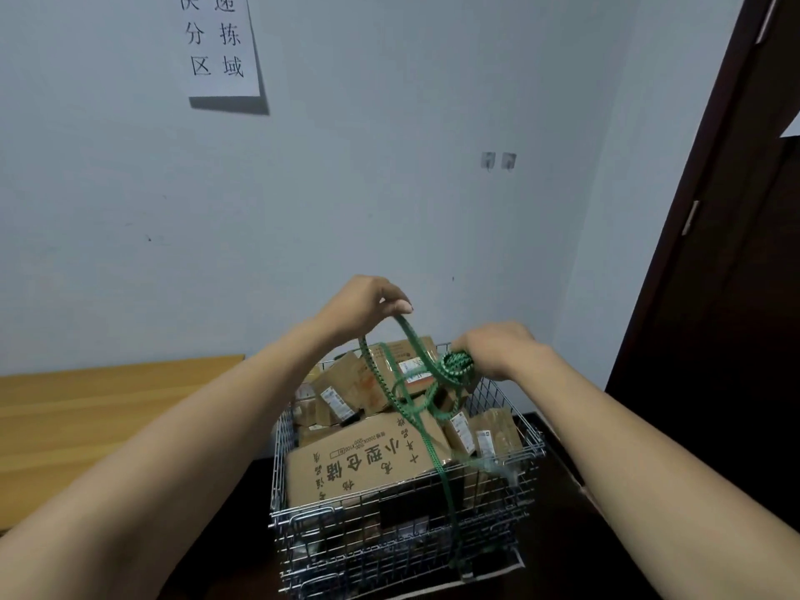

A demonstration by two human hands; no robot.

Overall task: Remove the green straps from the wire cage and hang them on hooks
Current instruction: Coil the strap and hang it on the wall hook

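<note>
Bare wall below hooks [498,160], boxes [372,461] crowding cage [402,526]

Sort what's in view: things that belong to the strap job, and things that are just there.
Belongs to the job:
green strap, part coiled in the right hand, a loop pinched by the left hand
wire cage
two wall hooks

Just there:
cardboard boxes in the cage
paper sign on the wall
wooden table
dark door
</note>
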